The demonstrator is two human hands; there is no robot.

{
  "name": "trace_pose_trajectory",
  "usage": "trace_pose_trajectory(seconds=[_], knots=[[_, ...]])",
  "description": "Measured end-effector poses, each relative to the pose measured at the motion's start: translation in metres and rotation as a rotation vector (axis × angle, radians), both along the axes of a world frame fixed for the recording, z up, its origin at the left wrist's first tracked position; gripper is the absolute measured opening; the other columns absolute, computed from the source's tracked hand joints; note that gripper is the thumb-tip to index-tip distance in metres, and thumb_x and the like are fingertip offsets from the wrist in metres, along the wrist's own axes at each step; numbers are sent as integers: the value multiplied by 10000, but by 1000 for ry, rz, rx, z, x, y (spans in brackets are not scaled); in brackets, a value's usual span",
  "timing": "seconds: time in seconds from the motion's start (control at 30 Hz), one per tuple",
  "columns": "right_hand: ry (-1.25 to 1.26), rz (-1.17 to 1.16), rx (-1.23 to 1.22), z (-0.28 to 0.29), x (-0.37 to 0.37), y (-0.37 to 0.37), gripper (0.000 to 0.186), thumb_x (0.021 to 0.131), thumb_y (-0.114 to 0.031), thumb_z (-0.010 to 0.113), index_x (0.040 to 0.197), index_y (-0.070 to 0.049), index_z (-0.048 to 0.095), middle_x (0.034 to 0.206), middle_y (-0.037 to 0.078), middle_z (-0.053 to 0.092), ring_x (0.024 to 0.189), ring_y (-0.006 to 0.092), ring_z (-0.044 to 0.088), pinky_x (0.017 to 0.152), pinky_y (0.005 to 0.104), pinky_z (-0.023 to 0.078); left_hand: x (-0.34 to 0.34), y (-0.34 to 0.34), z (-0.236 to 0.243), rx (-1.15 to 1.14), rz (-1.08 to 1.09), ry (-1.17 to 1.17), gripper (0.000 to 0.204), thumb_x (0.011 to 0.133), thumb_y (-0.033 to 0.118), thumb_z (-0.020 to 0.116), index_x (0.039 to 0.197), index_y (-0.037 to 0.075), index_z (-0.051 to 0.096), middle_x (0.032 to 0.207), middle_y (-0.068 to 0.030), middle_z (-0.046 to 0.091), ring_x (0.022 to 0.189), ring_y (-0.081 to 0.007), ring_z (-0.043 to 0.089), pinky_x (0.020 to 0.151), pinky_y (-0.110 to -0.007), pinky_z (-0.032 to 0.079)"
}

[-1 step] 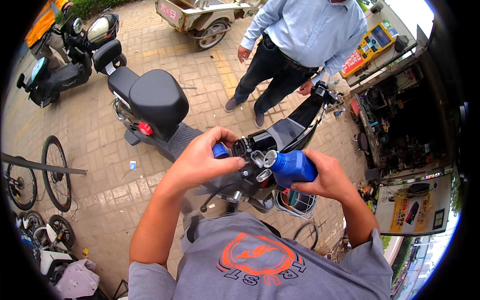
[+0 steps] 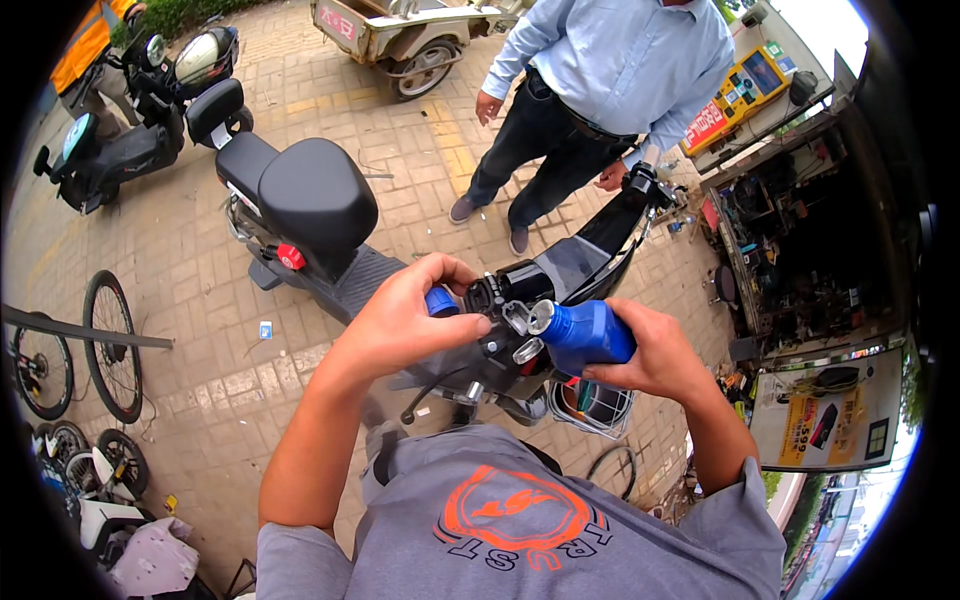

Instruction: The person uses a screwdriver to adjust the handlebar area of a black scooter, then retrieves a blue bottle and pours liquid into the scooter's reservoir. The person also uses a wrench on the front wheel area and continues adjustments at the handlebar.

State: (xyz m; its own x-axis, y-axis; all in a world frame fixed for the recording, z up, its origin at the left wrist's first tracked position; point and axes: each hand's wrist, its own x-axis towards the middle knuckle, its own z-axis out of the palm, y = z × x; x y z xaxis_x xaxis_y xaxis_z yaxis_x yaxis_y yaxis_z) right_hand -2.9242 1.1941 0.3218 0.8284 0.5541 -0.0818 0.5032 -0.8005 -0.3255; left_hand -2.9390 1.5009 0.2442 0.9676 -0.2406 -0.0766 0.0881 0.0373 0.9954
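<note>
Brick pavement behind; right hand point(image 2: 655, 360) clamps blue bottle point(image 2: 585, 335), left hand point(image 2: 405, 320) pinches blue cap point(image 2: 440, 301)

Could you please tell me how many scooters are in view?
2: a black scooter under the hands in the middle, and a dark scooter parked at upper left. More may be hidden among the parts at lower left.

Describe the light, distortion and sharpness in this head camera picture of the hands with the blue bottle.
Head view: even daylight, soft shadows on the paving; fisheye bends straight edges, with a black rim at the corners; left hand holding the blue cap and right hand holding the blue bottle are sharp; the sky is blown out white.
</note>
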Motion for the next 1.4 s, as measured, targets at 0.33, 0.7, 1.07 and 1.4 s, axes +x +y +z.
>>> trace_pose_trajectory(seconds=[0.33,0.7,1.07,1.4], knots=[[-4,-4,-45,6,0,6,674,603,-319,865,1151,-41,588,1009,165,666,910,353,657,786,407,527,-1,2,5,-38,-12,40,511,692,211,824,1096,-7,599,946,-28,548,880,-113,514,795,-270,442],[-13,8,-67,8,2,9,666,597,-315,866,1142,-53,589,996,159,666,896,351,659,772,413,529,-2,3,4,-22,-16,41,520,696,220,824,1105,-12,602,962,-32,554,898,-117,518,813,-273,444],[-11,10,-89,9,1,9,676,600,-327,865,1151,-56,583,1001,154,663,904,347,658,779,413,526,-2,2,1,-42,-9,39,522,694,220,823,1105,-17,605,972,-40,561,917,-126,527,832,-279,446],[-24,21,-66,7,1,8,668,602,-316,864,1152,-58,585,1000,154,663,901,349,656,777,412,526,-3,1,6,-71,-15,65,504,699,215,820,1096,-9,606,965,-33,557,904,-120,524,814,-275,446]])
